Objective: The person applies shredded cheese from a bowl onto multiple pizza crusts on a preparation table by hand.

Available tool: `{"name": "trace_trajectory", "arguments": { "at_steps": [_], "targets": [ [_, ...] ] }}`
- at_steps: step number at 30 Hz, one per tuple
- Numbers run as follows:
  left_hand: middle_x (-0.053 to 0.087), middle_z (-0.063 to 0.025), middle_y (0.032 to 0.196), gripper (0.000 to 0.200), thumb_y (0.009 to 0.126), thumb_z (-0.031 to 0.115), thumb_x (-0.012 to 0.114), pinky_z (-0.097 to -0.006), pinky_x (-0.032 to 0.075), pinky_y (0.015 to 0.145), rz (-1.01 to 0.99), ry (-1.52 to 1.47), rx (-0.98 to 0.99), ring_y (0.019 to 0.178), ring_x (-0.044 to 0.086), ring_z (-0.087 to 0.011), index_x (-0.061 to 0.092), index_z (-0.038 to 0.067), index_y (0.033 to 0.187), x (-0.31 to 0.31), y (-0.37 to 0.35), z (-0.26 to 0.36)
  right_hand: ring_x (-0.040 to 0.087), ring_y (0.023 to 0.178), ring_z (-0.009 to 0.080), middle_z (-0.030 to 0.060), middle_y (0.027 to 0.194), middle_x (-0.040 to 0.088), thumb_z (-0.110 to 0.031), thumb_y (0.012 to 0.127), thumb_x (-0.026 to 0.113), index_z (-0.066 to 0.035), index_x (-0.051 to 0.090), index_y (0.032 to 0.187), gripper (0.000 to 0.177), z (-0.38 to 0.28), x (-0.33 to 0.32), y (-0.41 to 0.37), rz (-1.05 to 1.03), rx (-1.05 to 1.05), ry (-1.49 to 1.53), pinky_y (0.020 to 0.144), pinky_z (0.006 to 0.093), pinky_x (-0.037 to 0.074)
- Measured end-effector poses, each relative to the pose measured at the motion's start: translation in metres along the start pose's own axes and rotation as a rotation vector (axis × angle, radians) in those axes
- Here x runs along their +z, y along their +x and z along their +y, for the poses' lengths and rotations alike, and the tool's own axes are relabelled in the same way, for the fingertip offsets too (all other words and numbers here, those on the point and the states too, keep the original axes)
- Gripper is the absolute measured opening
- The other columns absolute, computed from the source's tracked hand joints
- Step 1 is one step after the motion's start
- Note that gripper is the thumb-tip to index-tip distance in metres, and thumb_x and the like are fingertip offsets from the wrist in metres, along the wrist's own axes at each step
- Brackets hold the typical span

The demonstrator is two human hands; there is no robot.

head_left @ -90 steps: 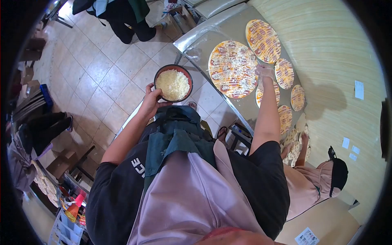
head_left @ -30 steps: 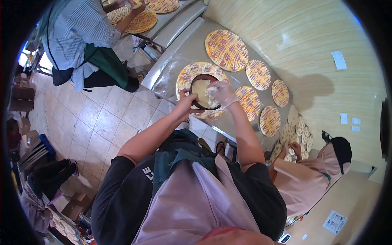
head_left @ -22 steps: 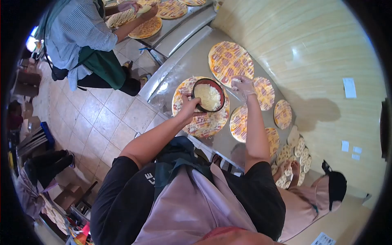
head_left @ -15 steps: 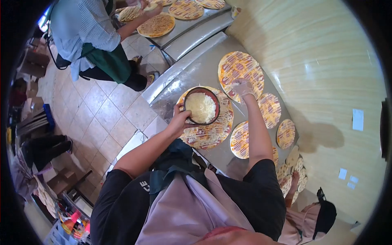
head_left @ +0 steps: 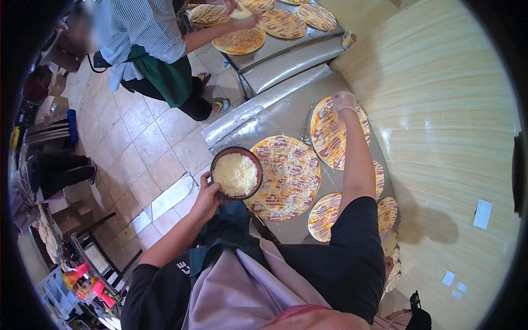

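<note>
My left hand (head_left: 207, 197) grips the near side of a dark round bowl (head_left: 259, 171) with a reddish inner wall. White and pale yellow grated cheese (head_left: 235, 175) fills much of it. Right of the bowl lies a large round pizza (head_left: 285, 179) with sauce stripes, reddish topping pieces and scattered grated cheese. My right hand (head_left: 345, 102), in a clear glove, is over the far end of another striped pizza (head_left: 328, 135). Its fingers look curled together; what they hold, if anything, is too small to make out.
Smaller pizzas (head_left: 324, 217) lie along the metal table (head_left: 294, 102) near the wall (head_left: 440, 121). Across a gap, a co-worker in a striped shirt (head_left: 143, 30) handles a pale round thing (head_left: 240, 13) beside more pizzas (head_left: 238, 41). Another person (head_left: 404, 319) is at lower right.
The bowl in my left hand has moved left, off the large pizza. My right hand has shifted toward the far end of the other pizza. The whole view has also shifted.
</note>
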State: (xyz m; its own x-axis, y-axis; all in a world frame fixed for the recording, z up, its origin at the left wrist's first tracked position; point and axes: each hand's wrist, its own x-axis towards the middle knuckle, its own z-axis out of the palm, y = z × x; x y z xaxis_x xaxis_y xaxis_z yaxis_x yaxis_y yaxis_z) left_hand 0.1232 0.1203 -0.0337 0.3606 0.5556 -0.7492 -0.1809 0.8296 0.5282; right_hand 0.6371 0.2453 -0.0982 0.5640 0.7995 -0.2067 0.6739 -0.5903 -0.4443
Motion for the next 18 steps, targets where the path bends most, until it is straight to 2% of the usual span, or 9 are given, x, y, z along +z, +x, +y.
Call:
{"name": "trace_trajectory", "arguments": {
  "at_steps": [4, 6, 7, 9, 13, 15, 18],
  "targets": [
    [0.037, -0.0164, 0.125, 0.061, 0.075, 0.002, 0.042, -0.0562, 0.051, 0.077, 0.038, -0.029, 0.016, 0.106, 0.052, -0.034, 0.015, 0.011, 0.129, 0.004, -0.005, -0.001, 0.064, 0.078, 0.0256, 0.0124, 0.084, 0.067, -0.02, 0.073, 0.064, -0.011, 0.07, 0.082, 0.014, 0.035, -0.008, 0.042, 0.002, 0.034, -0.135, 0.071, 0.0357, 0.05],
    [0.037, -0.0152, 0.125, 0.059, 0.075, 0.002, 0.041, -0.0564, 0.051, 0.077, 0.03, -0.013, 0.011, 0.105, 0.053, -0.0339, 0.019, 0.012, 0.128, 0.003, -0.005, -0.002, 0.064, 0.08, 0.0285, 0.0147, 0.086, 0.067, -0.021, 0.074, 0.062, -0.011, 0.07, 0.084, 0.016, 0.052, -0.015, 0.054, 0.122, -0.045, -0.501, 0.073, 0.0374, 0.05],
    [0.037, -0.0152, 0.125, 0.059, 0.075, 0.002, 0.041, -0.0564, 0.051, 0.077, 0.028, -0.017, 0.011, 0.105, 0.053, -0.0339, 0.019, 0.012, 0.128, 0.004, -0.006, -0.002, 0.064, 0.08, 0.0285, 0.0147, 0.086, 0.067, -0.021, 0.074, 0.062, -0.011, 0.07, 0.084, 0.016, 0.059, -0.022, 0.056, 0.123, -0.046, -0.505, 0.073, 0.0374, 0.05],
    [0.044, -0.0167, 0.115, 0.063, 0.075, 0.001, 0.045, -0.0498, 0.053, 0.073, 0.002, -0.029, 0.036, 0.098, 0.056, -0.0275, 0.015, 0.009, 0.13, 0.008, -0.01, 0.001, 0.064, 0.083, 0.0311, 0.0167, 0.09, 0.066, -0.021, 0.074, 0.062, -0.011, 0.07, 0.088, 0.019, 0.074, -0.034, 0.053, 0.1, 0.031, -0.4, 0.075, 0.0381, 0.05],
    [0.044, -0.016, 0.115, 0.062, 0.074, 0.001, 0.046, -0.0496, 0.053, 0.072, -0.02, -0.042, 0.031, 0.096, 0.057, -0.0273, 0.017, 0.01, 0.129, 0.013, -0.011, 0.001, 0.064, 0.084, 0.0327, 0.0178, 0.092, 0.065, -0.025, 0.076, 0.06, -0.009, 0.069, 0.091, 0.024, 0.113, -0.054, 0.04, 0.069, 0.073, -0.521, 0.075, 0.0393, 0.051],
    [0.045, -0.0157, 0.114, 0.061, 0.074, 0.001, 0.046, -0.0486, 0.053, 0.072, -0.05, 0.011, 0.025, 0.093, 0.057, -0.0269, 0.018, 0.011, 0.128, 0.018, -0.012, 0.006, 0.064, 0.085, 0.0325, 0.0178, 0.093, 0.065, -0.031, 0.078, 0.056, -0.007, 0.068, 0.092, 0.031, 0.125, -0.065, 0.024, 0.164, 0.112, -0.594, 0.076, 0.04, 0.051],
    [0.045, -0.0154, 0.114, 0.06, 0.075, 0.001, 0.045, -0.0474, 0.053, 0.073, -0.05, 0.009, 0.025, 0.092, 0.057, -0.0264, 0.019, 0.012, 0.128, 0.026, -0.009, 0.005, 0.064, 0.086, 0.0311, 0.0177, 0.094, 0.065, -0.035, 0.081, 0.051, -0.006, 0.068, 0.09, 0.035, 0.142, -0.07, -0.011, 0.073, 0.226, -0.501, 0.076, 0.0409, 0.05]
  ]
}}
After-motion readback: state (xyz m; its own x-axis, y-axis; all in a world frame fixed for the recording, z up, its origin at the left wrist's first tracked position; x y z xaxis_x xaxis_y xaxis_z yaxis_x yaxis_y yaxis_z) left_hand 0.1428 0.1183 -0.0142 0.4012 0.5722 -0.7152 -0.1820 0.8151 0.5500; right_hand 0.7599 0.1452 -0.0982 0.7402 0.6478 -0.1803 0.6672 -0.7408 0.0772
